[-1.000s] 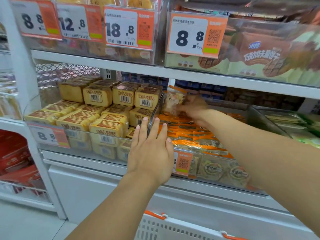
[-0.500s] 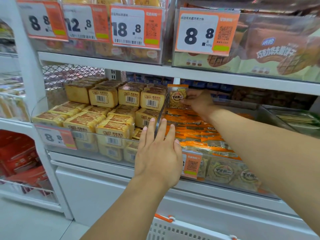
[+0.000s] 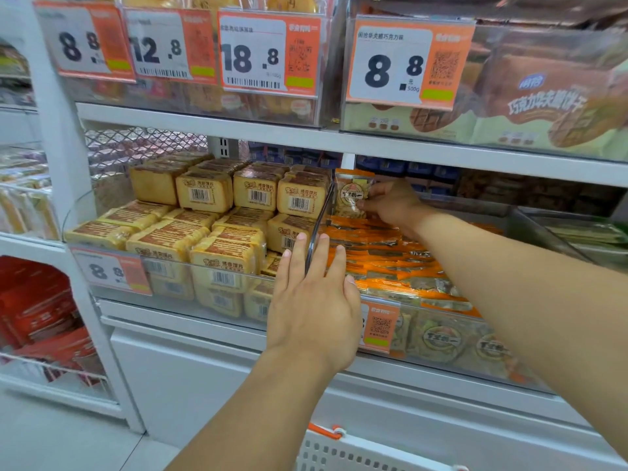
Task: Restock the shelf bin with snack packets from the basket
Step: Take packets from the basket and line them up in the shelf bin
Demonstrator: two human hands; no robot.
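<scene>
1. Here, the right hand point(image 3: 390, 202) pinches a snack packet point(image 3: 352, 193) upright at the rear of the shelf bin point(image 3: 441, 329), beside the clear divider point(image 3: 319, 226).
2. The left hand point(image 3: 314, 300), fingers straight, rests against that divider's front edge.
3. The white basket point(image 3: 356, 452) sits below the bin.

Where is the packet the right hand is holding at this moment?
In the head view, the packet stands upright at the back left corner of the orange-packet bin, pinched by the right hand, just beside the clear divider.
</scene>
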